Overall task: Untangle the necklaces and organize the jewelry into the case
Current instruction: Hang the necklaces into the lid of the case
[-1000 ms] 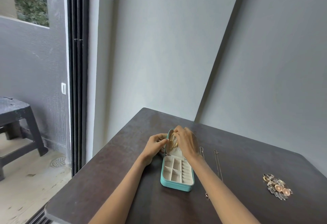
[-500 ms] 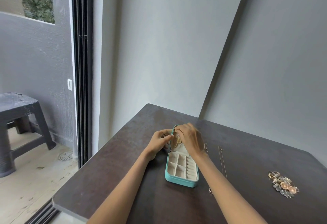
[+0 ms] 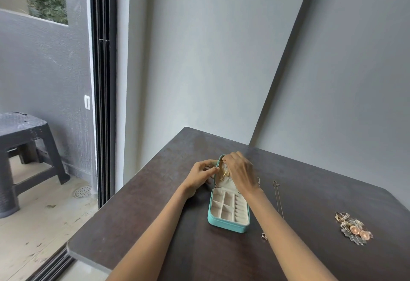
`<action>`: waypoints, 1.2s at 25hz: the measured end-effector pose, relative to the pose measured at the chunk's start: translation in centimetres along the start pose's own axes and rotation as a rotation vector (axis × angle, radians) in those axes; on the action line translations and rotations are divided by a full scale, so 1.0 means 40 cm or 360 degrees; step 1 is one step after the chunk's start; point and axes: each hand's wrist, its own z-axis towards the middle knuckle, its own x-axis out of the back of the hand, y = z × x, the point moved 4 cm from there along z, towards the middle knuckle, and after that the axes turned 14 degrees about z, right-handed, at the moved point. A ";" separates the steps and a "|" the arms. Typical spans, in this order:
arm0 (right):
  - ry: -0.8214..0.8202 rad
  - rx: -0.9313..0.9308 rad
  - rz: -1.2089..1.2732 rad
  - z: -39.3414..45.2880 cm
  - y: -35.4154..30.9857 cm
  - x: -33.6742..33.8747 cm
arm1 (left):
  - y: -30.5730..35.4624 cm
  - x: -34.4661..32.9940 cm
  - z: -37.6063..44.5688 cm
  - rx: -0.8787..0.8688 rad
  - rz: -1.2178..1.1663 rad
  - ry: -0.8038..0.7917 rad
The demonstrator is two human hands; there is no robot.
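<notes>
Dark matte table (image 3: 155,203), teal compartmented case (image 3: 227,225)

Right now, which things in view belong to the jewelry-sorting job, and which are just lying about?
Job:
- teal jewelry case, open
- gold necklace at the lid, both hands on it
- thin chain on the table
- jewelry pile at the right

Lying about:
- dark plastic stool outside
- floor drain
- wall switch

case (image 3: 226,225): teal, cream lining | table (image 3: 155,225): dark brown | earrings (image 3: 355,228): copper, silver | necklace (image 3: 223,173): gold
</notes>
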 end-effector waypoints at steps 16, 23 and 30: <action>0.0108 -0.0013 0.0159 -0.038 -0.016 0.025 | -0.001 0.008 -0.006 -0.0026 -0.0010 -0.0069; 0.0426 -0.0188 0.0256 -0.099 -0.024 0.073 | 0.017 0.014 -0.022 0.0006 -0.0129 -0.0012; 0.0263 -0.0109 0.0089 -0.123 -0.046 0.067 | 0.026 0.015 -0.027 0.0018 -0.0212 -0.0024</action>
